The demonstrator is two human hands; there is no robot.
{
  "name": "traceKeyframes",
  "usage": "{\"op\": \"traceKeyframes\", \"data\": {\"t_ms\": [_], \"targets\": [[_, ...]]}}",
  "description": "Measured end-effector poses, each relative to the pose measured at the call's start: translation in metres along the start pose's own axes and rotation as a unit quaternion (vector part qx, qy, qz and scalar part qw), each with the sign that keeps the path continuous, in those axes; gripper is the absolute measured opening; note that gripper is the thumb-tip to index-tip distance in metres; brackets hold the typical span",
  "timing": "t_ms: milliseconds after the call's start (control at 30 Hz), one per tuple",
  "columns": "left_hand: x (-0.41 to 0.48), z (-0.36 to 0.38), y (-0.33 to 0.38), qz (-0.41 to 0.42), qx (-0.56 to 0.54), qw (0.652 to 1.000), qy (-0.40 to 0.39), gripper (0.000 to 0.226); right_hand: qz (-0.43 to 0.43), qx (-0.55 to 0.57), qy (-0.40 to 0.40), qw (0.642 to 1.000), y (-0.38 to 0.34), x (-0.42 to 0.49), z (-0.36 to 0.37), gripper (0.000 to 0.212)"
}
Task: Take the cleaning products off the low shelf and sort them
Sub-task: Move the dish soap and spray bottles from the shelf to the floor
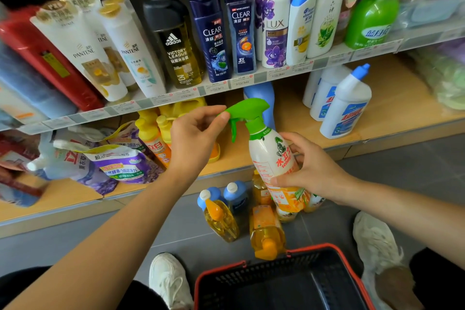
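Observation:
A white spray bottle (273, 156) with a green trigger head and an orange lower label is held upright in front of the low shelf (254, 156). My right hand (310, 171) grips its body from the right. My left hand (195, 138) pinches the nozzle tip of the green trigger head. On the floor below stand several orange and yellow bottles (266, 231) and two blue-capped bottles (235, 195). Still on the low shelf are white toilet-cleaner bottles (344, 106), yellow bottles (153, 133), a blue bottle (261, 95) and purple refill pouches (120, 163).
A black shopping basket with a red rim (284, 282) sits on the grey floor between my white shoes (168, 282). The upper shelf (226, 84) holds shampoo and body-wash bottles. Soft packs lie at the far right of the shelving.

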State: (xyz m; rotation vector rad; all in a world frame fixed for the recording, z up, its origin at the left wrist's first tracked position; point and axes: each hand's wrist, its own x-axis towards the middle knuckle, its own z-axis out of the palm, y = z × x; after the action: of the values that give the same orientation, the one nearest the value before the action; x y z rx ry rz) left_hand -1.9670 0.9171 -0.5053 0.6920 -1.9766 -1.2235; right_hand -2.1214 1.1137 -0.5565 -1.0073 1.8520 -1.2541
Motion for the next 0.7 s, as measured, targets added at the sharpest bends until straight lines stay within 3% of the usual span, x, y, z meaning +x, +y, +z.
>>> {"op": "traceKeyframes", "data": {"t_ms": [167, 267, 433, 567, 700], "targets": [[0.003, 0.003, 0.0, -0.166, -0.254, 0.952, -0.047, 0.028, 0.046, 0.048, 0.017, 0.998, -0.002, 0.0, -0.002, 0.083], [0.0, 0.011, -0.003, -0.216, -0.258, 0.94, -0.063, 0.028, 0.088, 0.152, -0.018, 0.984, -0.006, 0.0, -0.002, 0.077], [-0.013, 0.026, -0.004, -0.259, -0.242, 0.921, -0.161, 0.028, 0.146, 0.309, -0.122, 0.932, -0.015, -0.004, -0.001, 0.066], [-0.018, 0.033, -0.001, -0.305, -0.289, 0.895, -0.154, 0.031, 0.169, 0.352, -0.184, 0.902, -0.018, -0.01, 0.001, 0.072], [-0.019, 0.032, 0.001, -0.341, -0.334, 0.864, -0.159, 0.042, 0.172, 0.361, -0.209, 0.893, -0.019, -0.012, -0.001, 0.064]]}}
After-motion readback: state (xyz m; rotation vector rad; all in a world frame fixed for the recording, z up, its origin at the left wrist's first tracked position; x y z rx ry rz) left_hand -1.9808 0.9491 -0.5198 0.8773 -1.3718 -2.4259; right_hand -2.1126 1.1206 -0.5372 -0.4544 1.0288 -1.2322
